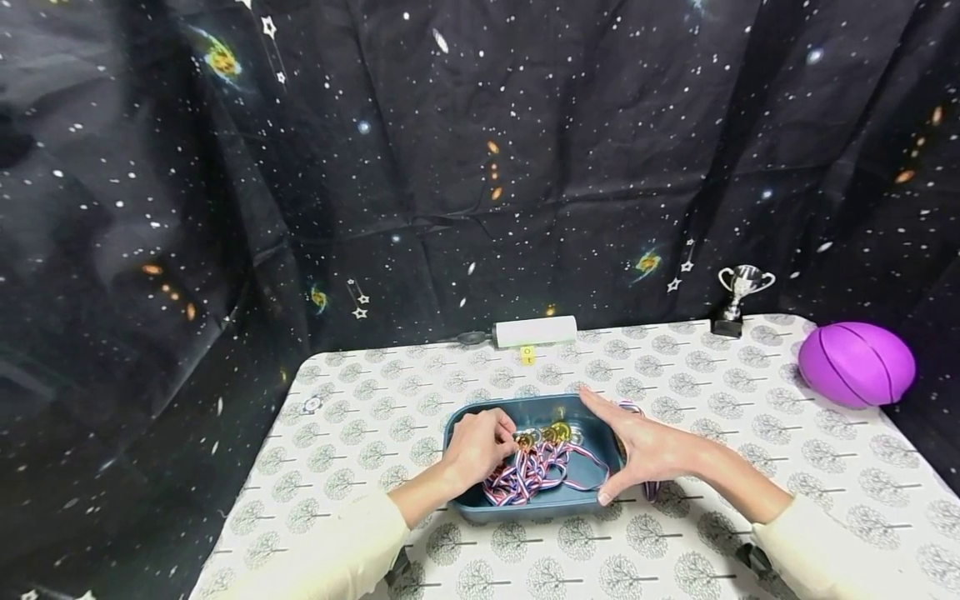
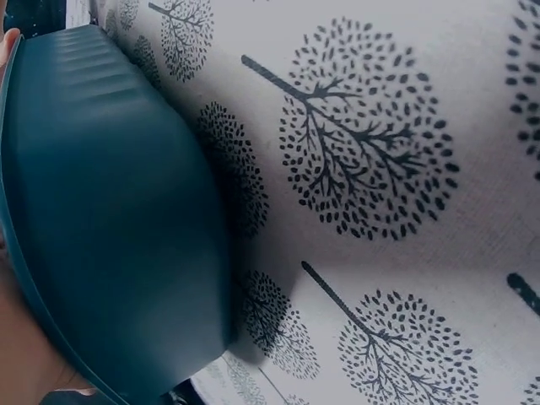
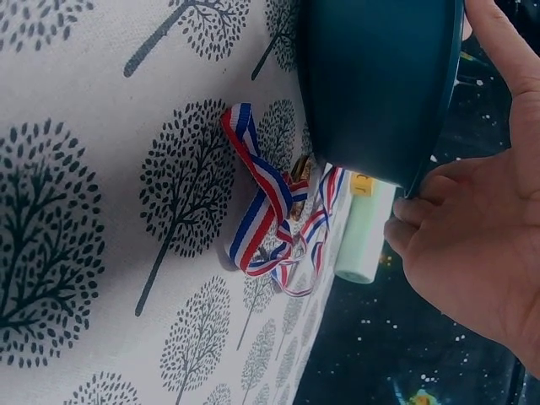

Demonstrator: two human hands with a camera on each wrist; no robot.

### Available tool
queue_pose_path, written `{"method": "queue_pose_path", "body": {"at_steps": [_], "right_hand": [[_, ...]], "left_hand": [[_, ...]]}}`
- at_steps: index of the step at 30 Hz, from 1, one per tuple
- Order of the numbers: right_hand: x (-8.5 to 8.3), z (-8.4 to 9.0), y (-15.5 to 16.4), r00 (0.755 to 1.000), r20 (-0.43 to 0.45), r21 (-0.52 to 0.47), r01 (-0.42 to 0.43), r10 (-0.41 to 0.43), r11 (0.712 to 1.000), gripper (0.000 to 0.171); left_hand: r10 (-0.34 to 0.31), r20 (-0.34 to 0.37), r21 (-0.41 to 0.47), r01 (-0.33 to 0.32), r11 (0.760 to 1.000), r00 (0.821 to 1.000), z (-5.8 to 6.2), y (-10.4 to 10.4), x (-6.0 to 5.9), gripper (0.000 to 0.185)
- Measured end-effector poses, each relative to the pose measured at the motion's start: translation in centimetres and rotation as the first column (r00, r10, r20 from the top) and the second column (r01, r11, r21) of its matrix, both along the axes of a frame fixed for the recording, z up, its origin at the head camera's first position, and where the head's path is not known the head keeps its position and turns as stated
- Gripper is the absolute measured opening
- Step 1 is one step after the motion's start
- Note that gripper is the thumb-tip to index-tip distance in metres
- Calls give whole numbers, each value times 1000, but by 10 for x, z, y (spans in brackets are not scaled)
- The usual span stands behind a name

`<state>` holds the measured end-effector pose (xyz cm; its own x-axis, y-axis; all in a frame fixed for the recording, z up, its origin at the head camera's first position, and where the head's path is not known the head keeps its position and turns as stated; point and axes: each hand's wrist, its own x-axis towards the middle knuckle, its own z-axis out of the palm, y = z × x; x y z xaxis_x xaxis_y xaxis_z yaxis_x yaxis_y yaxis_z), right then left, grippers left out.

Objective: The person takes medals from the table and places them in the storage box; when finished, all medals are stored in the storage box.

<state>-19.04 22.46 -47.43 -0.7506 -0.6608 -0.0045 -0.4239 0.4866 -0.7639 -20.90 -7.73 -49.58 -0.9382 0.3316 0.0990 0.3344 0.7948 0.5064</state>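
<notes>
A dark teal plastic bin stands on the table. Inside it lie several gold and silver medals with tangled red, white and blue ribbons. My left hand reaches over the bin's left side, its curled fingers pinching at a medal among the pile; the fingertips are partly hidden. Across the bin's right end my right hand spans the rim, thumb at the near edge and fingers at the far one. Another medal's striped ribbon lies on the table outside that end, partly hidden under my right hand in the head view.
At the back lie a pale green-white cylinder and a small yellow letter block. A silver trophy cup and a purple ball stand at the right. A small round disc lies on the tree-patterned cloth at left.
</notes>
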Motion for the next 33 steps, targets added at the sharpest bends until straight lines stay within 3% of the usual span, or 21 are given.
{"method": "queue_pose_path", "body": {"at_steps": [5, 9, 16, 21, 27, 33], "right_hand": [[2, 2, 5, 999, -44, 12, 28, -28, 1000, 146], [2, 8, 20, 993, -83, -3, 88, -88, 996, 138], [0, 10, 53, 953, -229, 31, 211, -199, 977, 118], [-1, 0, 64, 939, -248, 3, 248, -240, 969, 99], [-4, -17, 64, 912, -318, -57, 255, -260, 965, 70], [-7, -31, 59, 949, -222, -119, 202, -224, 972, 59]], "left_hand": [[-57, -91, -21, 55, 998, 994, 1, 0, 1, 17], [-108, -182, -43, 101, 994, 977, 10, -3, 3, 22], [-212, -239, -75, 200, 977, 948, 30, -23, 3, 36], [-224, -215, -71, 214, 974, 951, 36, -46, 2, 54], [-221, -141, -97, 209, 973, 965, 33, -70, 5, 86], [-255, -48, -73, 252, 965, 966, 24, -87, 10, 106]]}}
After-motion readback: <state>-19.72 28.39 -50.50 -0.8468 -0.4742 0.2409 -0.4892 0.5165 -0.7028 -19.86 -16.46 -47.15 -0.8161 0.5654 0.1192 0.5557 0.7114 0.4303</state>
